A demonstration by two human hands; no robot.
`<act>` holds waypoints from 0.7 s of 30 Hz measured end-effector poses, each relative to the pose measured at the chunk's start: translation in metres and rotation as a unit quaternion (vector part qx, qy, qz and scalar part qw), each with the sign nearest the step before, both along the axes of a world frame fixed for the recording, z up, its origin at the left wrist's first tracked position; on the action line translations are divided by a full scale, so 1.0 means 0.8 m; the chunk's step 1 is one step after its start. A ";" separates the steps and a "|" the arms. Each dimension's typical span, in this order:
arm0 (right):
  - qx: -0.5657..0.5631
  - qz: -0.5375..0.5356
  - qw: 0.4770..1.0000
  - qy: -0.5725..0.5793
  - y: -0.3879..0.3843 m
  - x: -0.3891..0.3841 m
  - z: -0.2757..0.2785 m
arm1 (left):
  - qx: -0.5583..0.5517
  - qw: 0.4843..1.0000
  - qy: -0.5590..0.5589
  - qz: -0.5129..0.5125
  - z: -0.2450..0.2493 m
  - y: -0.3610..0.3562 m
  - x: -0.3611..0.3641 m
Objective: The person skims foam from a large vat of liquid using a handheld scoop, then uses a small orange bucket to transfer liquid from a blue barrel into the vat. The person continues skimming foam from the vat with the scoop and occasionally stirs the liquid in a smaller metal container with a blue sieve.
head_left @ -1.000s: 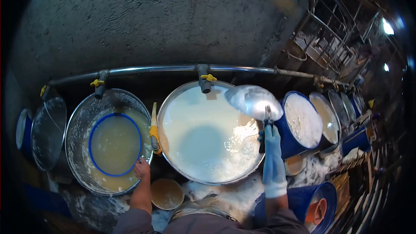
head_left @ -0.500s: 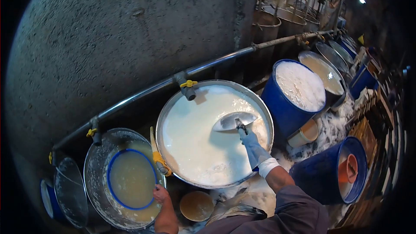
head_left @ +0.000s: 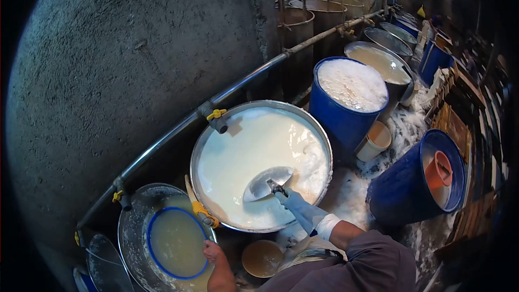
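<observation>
A blue glove covers my right hand (head_left: 292, 200), which is closed on the short handle of a wide metal scoop (head_left: 265, 181). The scoop's bowl lies tilted at the surface of the white liquid (head_left: 243, 146) in a large round vat (head_left: 195, 184). My bare left hand (head_left: 212, 251) is closed at the right edge of a blue-rimmed sieve (head_left: 157, 213). That sieve sits in a metal tub (head_left: 130, 238) of cloudy yellowish liquid, with liquid inside its rim too. A yellow-wrapped handle (head_left: 203, 212) rests between tub and vat.
A metal pipe (head_left: 173, 132) with yellow-handled valves runs along the concrete wall (head_left: 130, 65). To the right stand a blue barrel (head_left: 335, 113) of white foam and another blue barrel (head_left: 397, 184) holding an orange pail (head_left: 436, 173). White foam (head_left: 346, 194) covers the wet floor.
My right hand has drawn the scoop toward me and left through the white liquid. My left hand stays at the sieve's rim. The camera view has turned to the right.
</observation>
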State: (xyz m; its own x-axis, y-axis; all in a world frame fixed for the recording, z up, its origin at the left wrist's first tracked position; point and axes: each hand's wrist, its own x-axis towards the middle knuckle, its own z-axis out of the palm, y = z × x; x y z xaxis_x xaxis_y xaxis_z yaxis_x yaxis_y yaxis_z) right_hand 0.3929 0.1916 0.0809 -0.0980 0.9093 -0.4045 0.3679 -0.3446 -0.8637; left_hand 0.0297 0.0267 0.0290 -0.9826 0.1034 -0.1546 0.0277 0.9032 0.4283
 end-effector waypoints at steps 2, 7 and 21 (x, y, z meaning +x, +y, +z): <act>-0.014 0.004 1.000 0.006 -0.021 -0.008 -0.007 | 0.001 1.000 0.004 -0.002 -0.014 -0.002 -0.007; -0.044 0.003 0.999 0.022 -0.070 -0.015 0.011 | -0.005 1.000 0.007 -0.016 -0.028 -0.005 -0.016; -0.123 -0.005 0.987 0.107 -0.137 0.036 0.100 | 0.014 0.999 -0.029 -0.027 -0.009 -0.008 -0.009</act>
State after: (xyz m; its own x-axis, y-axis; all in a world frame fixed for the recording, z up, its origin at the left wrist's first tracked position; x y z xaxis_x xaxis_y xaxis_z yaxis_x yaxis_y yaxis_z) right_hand 0.4220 0.0817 0.1606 -0.1962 0.7872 -0.5846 0.1810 -0.5569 -0.8106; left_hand 0.0227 0.0204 0.0217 -0.9648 0.1609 -0.2080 0.0498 0.8885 0.4562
